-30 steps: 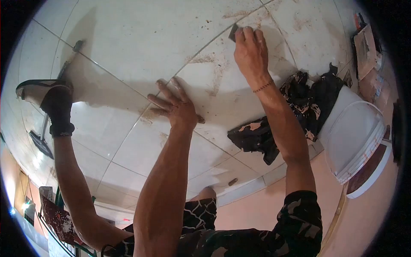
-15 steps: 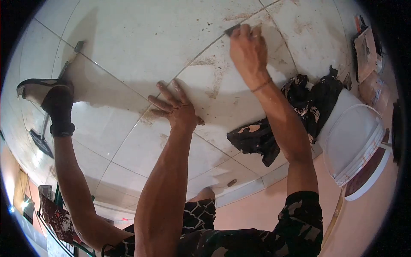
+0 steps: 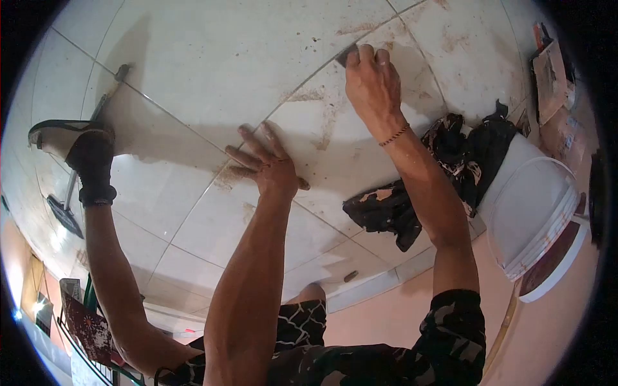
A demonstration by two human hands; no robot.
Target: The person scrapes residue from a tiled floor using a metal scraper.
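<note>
My left hand (image 3: 273, 168) lies with fingers spread on the tiled floor (image 3: 219, 83), beside a tile joint. Fingers of my right hand (image 3: 374, 80) are wrapped round a small dark flat tool (image 3: 346, 56), whose edge meets a grout line at the upper middle. Brown smears and crumbs mark the tiles around and below it. A dark patterned cloth (image 3: 476, 151) is bunched beside my right forearm, partly behind it.
A white bucket (image 3: 531, 212) stands at the right, near a box (image 3: 550, 83). One shoe (image 3: 71, 141) rests at the left beside a long-handled tool (image 3: 64, 215). A small brown piece (image 3: 351, 276) lies near the wall edge.
My right hand has shifted slightly down along the grout line with the dark tool. My left hand stays spread on the floor, nearly unmoved.
</note>
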